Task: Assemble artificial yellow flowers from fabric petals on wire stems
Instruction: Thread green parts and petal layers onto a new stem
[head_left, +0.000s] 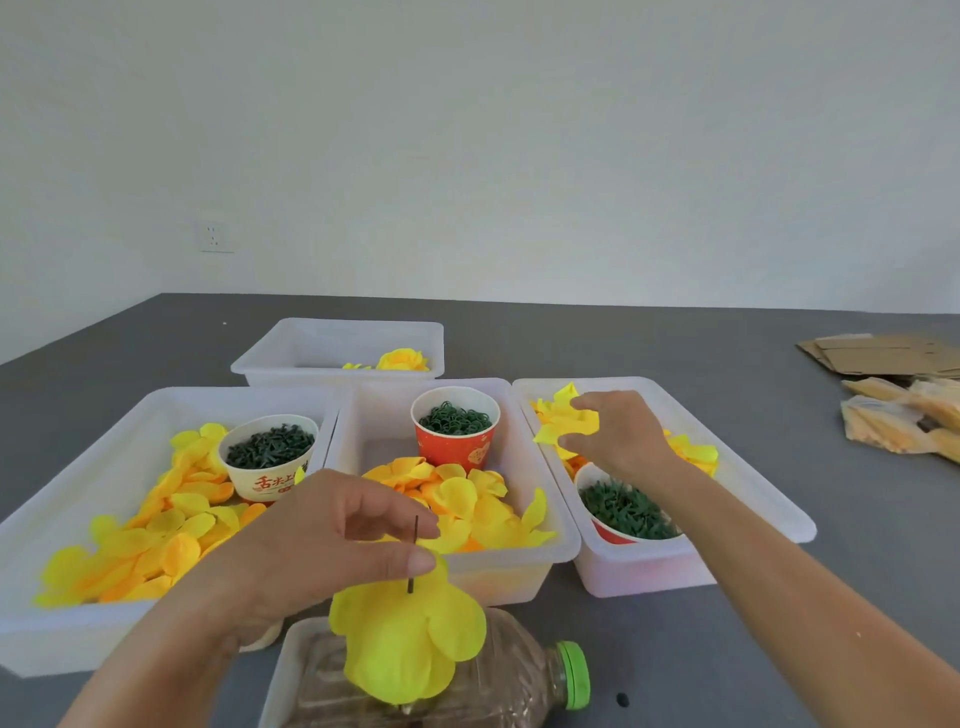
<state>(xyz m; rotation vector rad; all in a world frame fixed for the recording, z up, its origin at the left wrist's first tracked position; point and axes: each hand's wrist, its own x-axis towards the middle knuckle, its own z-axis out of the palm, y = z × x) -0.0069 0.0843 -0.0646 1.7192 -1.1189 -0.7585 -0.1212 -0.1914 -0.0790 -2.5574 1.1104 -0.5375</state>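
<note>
My left hand (332, 540) pinches a thin dark wire stem (414, 553) between thumb and fingers, low in the middle of the view. A partly built yellow flower (410, 639) hangs downward from that stem, over a plastic bottle. My right hand (618, 434) reaches into the right white bin (769, 499) and pinches a yellow fabric petal (566, 421) at its far left corner. More loose yellow and orange petals (467, 499) fill the middle bin, and others lie in the left bin (62, 525).
Paper cups of green parts stand in the bins: a cream cup (267, 457), a red cup (454, 426), another red cup (628, 512). A far bin (291, 353) holds a finished flower (402, 359). The green-capped bottle (519, 675) lies near me. Cardboard (883, 353) and bagged petals (904, 415) lie right.
</note>
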